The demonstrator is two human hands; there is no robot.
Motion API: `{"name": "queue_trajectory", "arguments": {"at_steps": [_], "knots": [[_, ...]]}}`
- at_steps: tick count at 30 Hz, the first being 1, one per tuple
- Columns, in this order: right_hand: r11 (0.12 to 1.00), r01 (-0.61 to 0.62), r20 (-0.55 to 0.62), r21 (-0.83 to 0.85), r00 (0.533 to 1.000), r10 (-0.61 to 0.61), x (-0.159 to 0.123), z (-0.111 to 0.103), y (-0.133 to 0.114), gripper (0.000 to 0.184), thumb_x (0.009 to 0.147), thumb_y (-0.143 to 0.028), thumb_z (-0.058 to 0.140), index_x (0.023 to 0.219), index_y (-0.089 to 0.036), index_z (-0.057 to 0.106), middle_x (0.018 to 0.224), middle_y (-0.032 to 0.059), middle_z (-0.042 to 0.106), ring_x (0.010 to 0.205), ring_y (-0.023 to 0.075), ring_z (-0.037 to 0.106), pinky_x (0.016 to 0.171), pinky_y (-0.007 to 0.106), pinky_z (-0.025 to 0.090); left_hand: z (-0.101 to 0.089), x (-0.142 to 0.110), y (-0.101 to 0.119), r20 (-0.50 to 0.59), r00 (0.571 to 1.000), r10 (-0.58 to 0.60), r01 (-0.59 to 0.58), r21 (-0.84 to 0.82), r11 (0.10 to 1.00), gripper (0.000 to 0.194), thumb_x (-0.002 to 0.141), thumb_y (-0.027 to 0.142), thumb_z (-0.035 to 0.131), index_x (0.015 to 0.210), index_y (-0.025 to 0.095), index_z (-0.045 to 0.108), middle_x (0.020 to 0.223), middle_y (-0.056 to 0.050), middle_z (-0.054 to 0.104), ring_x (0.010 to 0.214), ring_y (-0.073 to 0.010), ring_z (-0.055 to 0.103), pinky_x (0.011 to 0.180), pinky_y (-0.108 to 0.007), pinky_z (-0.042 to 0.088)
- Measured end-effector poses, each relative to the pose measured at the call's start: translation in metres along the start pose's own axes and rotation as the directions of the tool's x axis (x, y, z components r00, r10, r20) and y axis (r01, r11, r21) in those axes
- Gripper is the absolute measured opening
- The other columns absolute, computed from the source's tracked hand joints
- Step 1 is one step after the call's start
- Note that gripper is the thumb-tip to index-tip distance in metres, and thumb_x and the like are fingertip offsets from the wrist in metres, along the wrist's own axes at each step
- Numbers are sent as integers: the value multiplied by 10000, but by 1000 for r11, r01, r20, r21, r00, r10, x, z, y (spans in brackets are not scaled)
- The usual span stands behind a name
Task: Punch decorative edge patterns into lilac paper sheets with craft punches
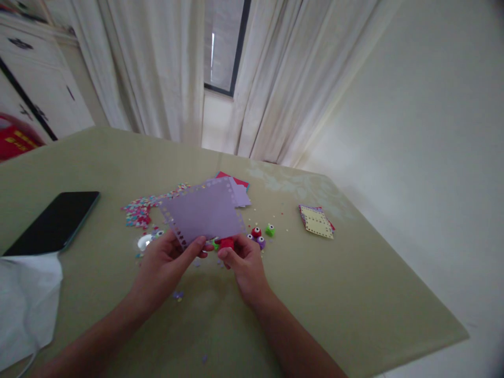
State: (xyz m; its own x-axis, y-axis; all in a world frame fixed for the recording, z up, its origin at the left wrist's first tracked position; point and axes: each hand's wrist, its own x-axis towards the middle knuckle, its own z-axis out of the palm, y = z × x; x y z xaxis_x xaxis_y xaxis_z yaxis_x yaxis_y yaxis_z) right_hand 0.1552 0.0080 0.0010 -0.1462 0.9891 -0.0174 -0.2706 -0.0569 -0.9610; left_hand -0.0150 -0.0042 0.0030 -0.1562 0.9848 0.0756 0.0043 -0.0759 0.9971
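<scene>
A light purple sheet of paper point(205, 210) is held up over the table, with small holes punched along several of its edges. My left hand point(163, 265) pinches its lower left edge between thumb and fingers. Closed around a small red paper punch point(227, 243), my right hand point(250, 270) holds it at the sheet's lower edge. Just beyond the right hand sit a red punch point(256, 232), a purple punch point(260, 242) and a green punch point(270, 229), each with eye-like details. Behind the left hand, a white round object point(145, 242) is partly visible.
Colourful paper confetti point(137, 210) lies heaped at left, with scattered bits around. Behind the sheet is a stack of coloured paper point(242, 194). Punched yellow cards point(318, 223) lie at right. A black-screened device point(55, 220) and a white face mask point(29, 304) are at left.
</scene>
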Motion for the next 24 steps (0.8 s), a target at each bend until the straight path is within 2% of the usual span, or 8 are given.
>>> {"name": "queue_trajectory", "arguments": {"at_steps": [3,9,15,18,22,24], "knots": [[999,-3,-2,-41,1000,3,-1,-1,2,348,647,-455,948,809,-212,760,639,-34,572,602,145,508,591,280,434,-3,1,-2,-6,1000,0,-1,-6,1000,298,806,495,828,914,231,744,808,-59,828,715,-256,794,655,-348,657],[1000,-24,-24,15,999,24,1,1,3,397,599,-456,959,670,-231,639,604,-36,572,566,158,556,587,304,484,-1,0,1,47,999,-12,12,-10,1000,316,764,523,847,836,244,718,701,-36,795,662,-267,787,631,-366,664],[1000,1,-30,6,1000,-1,1,3,1,383,580,-451,967,672,-221,675,663,1,671,650,193,639,642,320,524,0,0,3,50,999,18,-18,2,1000,321,753,531,847,805,244,712,689,-36,785,654,-263,781,623,-356,657],[999,24,-2,-33,1000,-24,3,0,3,474,626,-586,935,614,-214,641,575,-23,582,567,152,541,570,286,456,-2,1,-2,92,996,13,-14,12,1000,311,752,516,853,796,241,716,681,-37,784,649,-260,779,615,-345,653],[996,5,-20,-85,1000,-7,4,-7,7,633,662,-777,846,562,-212,577,493,-68,393,480,93,312,470,254,266,-4,3,-13,139,990,-20,15,35,999,269,774,488,840,803,242,734,706,-42,802,654,-259,783,615,-336,649],[995,-23,-6,-102,1000,23,3,-9,8,660,682,-823,806,571,-208,593,474,-72,372,460,86,281,457,254,227,-4,3,-16,155,988,-22,15,50,999,249,778,476,835,795,246,741,702,-39,803,647,-258,780,607,-332,646]]}}
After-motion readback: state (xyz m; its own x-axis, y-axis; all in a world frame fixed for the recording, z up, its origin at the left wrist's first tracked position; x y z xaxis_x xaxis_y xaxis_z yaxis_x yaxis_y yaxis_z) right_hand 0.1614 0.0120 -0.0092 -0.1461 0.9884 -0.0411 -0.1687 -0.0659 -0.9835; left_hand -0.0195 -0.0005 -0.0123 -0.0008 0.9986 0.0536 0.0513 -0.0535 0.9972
